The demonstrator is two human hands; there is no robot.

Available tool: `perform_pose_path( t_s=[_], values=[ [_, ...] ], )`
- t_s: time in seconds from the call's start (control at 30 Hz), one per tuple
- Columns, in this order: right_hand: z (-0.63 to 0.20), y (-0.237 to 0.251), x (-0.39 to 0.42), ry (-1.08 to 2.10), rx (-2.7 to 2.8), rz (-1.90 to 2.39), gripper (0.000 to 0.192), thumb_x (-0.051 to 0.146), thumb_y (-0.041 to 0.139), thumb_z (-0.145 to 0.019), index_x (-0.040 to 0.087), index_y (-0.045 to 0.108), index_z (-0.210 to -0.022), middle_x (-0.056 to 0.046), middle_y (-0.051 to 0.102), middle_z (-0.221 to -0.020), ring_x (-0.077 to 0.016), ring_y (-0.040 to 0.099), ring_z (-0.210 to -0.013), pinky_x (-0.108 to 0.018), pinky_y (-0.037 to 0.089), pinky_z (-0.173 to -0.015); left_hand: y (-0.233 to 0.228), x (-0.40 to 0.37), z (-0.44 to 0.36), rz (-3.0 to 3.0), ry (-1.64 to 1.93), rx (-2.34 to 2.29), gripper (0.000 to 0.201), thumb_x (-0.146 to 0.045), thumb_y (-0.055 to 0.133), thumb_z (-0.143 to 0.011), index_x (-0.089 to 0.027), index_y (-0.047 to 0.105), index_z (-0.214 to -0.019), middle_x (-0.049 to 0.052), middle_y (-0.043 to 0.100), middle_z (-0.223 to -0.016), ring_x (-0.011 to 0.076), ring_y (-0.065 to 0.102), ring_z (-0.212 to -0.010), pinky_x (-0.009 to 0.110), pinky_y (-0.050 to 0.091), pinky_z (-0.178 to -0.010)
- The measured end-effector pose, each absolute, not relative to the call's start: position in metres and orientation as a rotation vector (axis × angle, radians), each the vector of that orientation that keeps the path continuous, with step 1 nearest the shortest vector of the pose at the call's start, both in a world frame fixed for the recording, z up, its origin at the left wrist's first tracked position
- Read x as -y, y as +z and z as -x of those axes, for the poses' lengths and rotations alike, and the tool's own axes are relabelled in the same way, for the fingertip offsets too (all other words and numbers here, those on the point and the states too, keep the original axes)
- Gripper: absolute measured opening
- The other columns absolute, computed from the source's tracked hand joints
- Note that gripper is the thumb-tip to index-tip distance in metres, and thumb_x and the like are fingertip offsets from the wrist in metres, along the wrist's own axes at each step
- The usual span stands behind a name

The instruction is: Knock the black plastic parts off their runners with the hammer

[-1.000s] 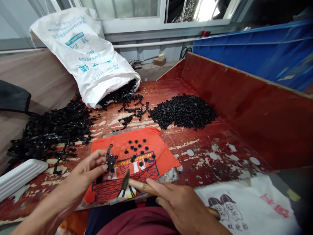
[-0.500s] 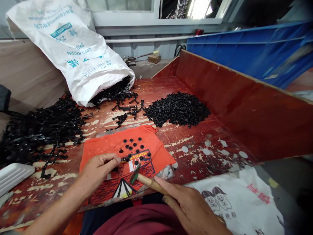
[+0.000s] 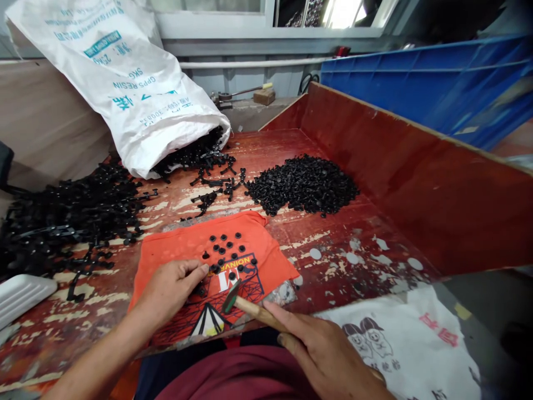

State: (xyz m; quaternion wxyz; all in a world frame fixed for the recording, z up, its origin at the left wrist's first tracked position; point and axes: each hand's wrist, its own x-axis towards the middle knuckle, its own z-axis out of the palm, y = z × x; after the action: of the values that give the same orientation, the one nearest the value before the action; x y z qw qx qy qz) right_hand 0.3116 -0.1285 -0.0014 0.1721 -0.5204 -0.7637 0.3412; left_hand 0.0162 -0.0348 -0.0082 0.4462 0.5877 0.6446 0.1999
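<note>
- Left hand [image 3: 169,289] is resting on the orange cloth [image 3: 175,250], fingers curled, thumb and fingertips pinching a small black plastic piece [image 3: 202,289] down against the cloth.
- Right hand [image 3: 328,355] is gripping the wooden handle of a small hammer [image 3: 250,309]; the hammer head is hovering just above the cloth, just beside the left fingertips.
- Loose black caps [image 3: 227,247] are lying scattered on the cloth just beyond the left hand.
- The cloth is lying flat on the worn red counter [image 3: 333,244], near its front edge.
- A heap of small black parts [image 3: 303,186] is sitting farther back on the counter, right of centre.
- A tangle of black plastic strips [image 3: 70,211] is piling up on the left.
- A white sack [image 3: 120,83] is lying on its side at the back, black pieces spilling from its mouth.
- A white printed cloth [image 3: 395,339] is lying near the right hand.
- A blue bin [image 3: 425,83] is standing behind the counter's red side wall.
</note>
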Motion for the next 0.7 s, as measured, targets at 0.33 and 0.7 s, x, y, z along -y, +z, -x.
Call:
perform_pose_path(
  t_s=[0.33, 0.7],
  values=[
    [-0.313, 0.021, 0.114, 0.636, 2.168, 1.515, 0.054, 0.016, 0.043, -0.099, 0.039, 0.046, -0.148, 0.0, 0.076, -0.113, -0.0179, 0.076, -0.089, -0.027, 0.061, -0.078, -0.002, 0.041, -0.025, -1.607, 0.5, -1.676, 0.034, -0.05, 0.059, -0.08, -0.021, 0.073, -0.068, -0.002, 0.06, -0.054, 0.0179, 0.053, -0.057, 0.025, 0.031, -0.054],
    [-0.297, 0.029, 0.101, 0.435, 2.276, 1.563, 0.053, 0.016, 0.041, -0.099, 0.031, 0.046, -0.15, -0.003, 0.078, -0.105, -0.018, 0.074, -0.08, -0.03, 0.061, -0.081, -0.009, 0.032, -0.024, -1.559, 0.391, -1.645, 0.044, -0.056, 0.052, -0.08, -0.02, 0.053, -0.055, -0.006, 0.036, -0.049, 0.0119, 0.032, -0.05, 0.026, 0.021, -0.051]
  ],
)
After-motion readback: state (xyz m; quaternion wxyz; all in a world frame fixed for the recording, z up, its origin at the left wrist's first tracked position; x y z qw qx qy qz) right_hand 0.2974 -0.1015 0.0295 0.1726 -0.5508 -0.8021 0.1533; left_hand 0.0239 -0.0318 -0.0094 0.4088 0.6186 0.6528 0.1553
